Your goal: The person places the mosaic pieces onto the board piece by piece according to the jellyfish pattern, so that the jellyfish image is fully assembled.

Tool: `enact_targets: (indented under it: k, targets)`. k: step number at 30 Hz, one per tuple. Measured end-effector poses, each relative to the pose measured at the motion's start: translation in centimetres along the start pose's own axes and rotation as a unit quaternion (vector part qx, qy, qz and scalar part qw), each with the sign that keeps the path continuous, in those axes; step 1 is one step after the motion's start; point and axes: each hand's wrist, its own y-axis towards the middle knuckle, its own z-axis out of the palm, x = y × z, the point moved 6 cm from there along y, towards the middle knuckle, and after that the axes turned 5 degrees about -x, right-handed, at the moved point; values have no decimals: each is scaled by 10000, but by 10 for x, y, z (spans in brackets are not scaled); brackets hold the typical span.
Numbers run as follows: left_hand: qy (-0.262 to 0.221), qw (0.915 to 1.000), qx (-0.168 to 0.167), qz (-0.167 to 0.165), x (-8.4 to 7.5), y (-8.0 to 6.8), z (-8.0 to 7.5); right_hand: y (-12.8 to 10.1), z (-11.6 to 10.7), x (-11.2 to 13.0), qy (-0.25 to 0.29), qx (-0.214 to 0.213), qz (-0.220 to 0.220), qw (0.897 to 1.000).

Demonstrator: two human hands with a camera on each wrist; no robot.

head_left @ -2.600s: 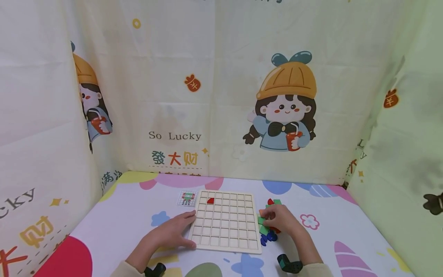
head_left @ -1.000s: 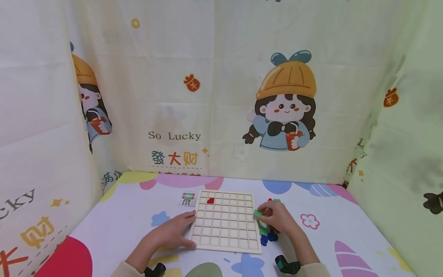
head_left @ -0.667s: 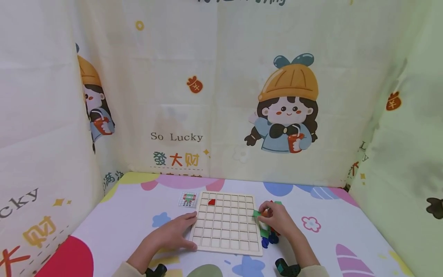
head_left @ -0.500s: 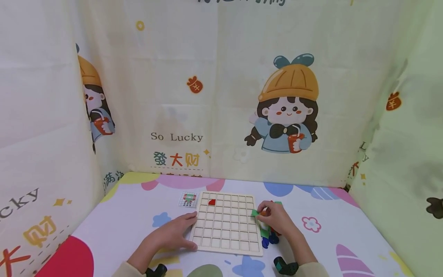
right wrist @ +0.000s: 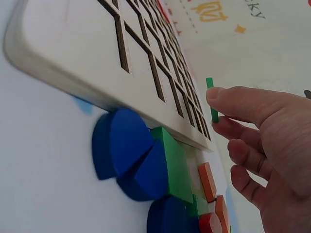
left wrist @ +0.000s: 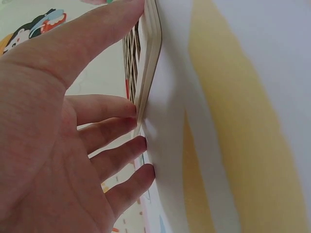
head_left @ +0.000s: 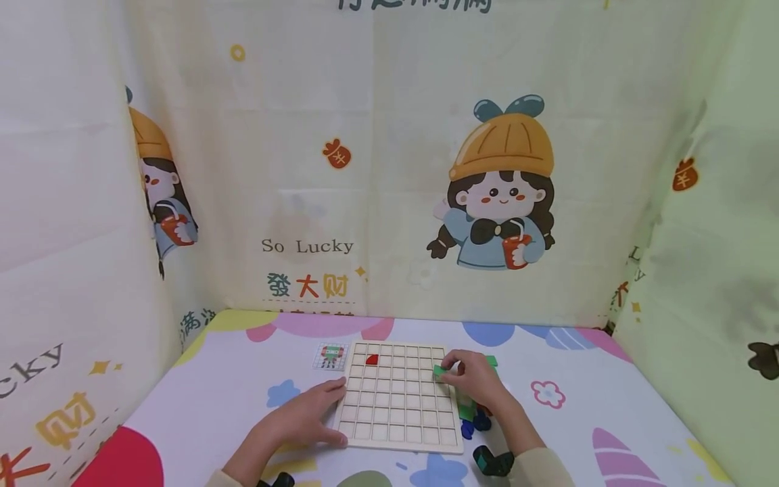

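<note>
— So, where is the small green square tile (head_left: pixel 439 370)?
— Pinched in the right hand (head_left: pixel 475 381) over the wooden grid board's (head_left: pixel 398 399) right edge.
— The left hand (head_left: pixel 307 421)?
— Flat, fingers straight, pressing the board's left edge.

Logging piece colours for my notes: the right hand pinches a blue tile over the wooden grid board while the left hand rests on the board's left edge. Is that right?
Not quite: the tile pinched by the right hand is green, not blue, as the right wrist view shows. The blue pieces lie beside the wooden grid board. The left hand does rest on its left edge.
</note>
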Motion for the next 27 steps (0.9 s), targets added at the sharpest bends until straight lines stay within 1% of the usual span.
enact_targets:
  k: [5, 12, 18, 25, 27]
  targets:
    - [-19, 10000, 15, -55, 0, 2, 1, 7, 4, 3, -28, 85, -115, 9999]
    - [-14, 9999, 62, -109, 2, 5, 2, 16, 14, 6, 23, 283, -42, 9996]
    - [15, 9999, 65, -124, 3, 4, 3, 20, 24, 12, 240, 518, -198, 9982]
    - [-26, 9999, 21, -128, 3, 2, 2, 26, 34, 22, 276, 616, -516, 9964]
    - [-18, 9999, 20, -106, 2, 1, 2, 28, 36, 25, 311, 639, -478, 9963]
